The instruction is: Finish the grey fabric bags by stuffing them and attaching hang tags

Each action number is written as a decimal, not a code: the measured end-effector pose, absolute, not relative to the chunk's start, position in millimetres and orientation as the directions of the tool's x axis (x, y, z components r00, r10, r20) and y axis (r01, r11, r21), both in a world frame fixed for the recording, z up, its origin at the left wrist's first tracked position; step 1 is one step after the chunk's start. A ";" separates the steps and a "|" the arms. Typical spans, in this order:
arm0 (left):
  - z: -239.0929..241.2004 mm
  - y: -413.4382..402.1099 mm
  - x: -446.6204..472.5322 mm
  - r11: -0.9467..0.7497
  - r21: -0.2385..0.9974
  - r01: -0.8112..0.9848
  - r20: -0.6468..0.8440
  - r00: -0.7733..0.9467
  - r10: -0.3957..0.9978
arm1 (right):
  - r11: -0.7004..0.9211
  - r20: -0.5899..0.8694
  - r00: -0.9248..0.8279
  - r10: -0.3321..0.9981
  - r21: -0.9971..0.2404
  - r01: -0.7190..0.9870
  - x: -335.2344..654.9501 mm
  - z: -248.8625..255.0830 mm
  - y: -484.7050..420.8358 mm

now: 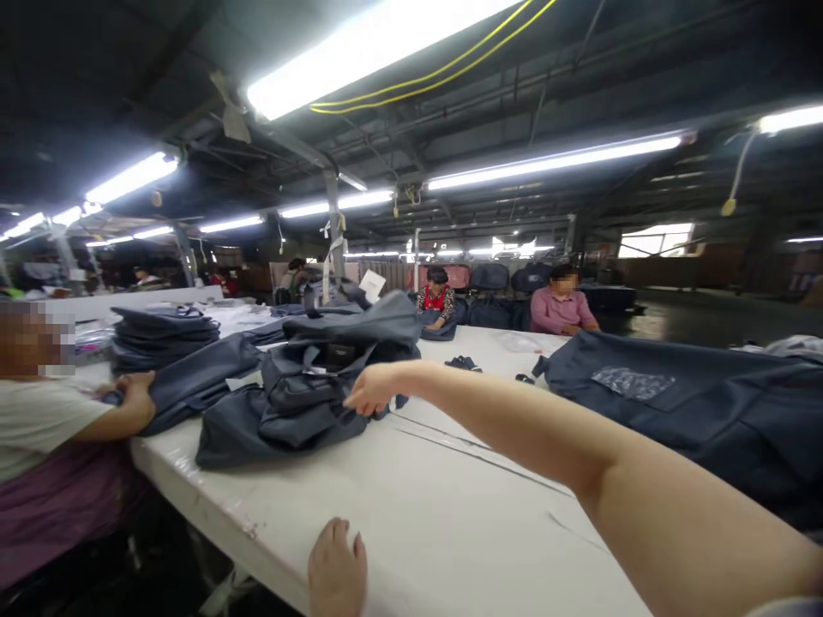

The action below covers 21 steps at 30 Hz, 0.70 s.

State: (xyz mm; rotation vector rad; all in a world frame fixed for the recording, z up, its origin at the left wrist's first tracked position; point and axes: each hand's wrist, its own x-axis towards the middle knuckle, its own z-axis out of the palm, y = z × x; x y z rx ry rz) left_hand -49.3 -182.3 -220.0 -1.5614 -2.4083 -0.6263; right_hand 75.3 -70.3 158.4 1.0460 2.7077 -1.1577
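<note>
My right hand stretches far across the table, its fingers pinched at the near side of a dark navy fabric bag. The bag lies crumpled and partly raised, with a black label and pockets showing; its upper flap is a little blurred. Close to me, my left hand hovers over or rests at the table's edge with nothing in it, fingers extended and thumb apart. Whether it touches the tabletop I cannot tell.
On the white table, a large navy bag lies at right. A stack of navy bags stands at left, where a co-worker's hands hold navy fabric. Two people sit across the table. Small dark straps lie mid-table.
</note>
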 end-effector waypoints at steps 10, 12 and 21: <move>-207.0 -189.6 -46.1 0.330 0.281 0.901 0.400 -0.422 0.814 | 0.352 -0.194 -0.472 0.860 -0.444 0.824 247.7 58.9 -58.8; -206.1 -192.2 -40.9 0.362 0.285 0.888 0.413 -0.454 0.789 | 0.284 -0.218 -0.415 0.883 -0.457 0.843 288.4 42.2 -69.1; -87.9 -116.5 9.3 -0.149 -0.071 0.986 0.523 0.164 0.836 | 0.321 -0.341 -0.471 0.813 -0.412 0.853 382.3 -13.4 -184.4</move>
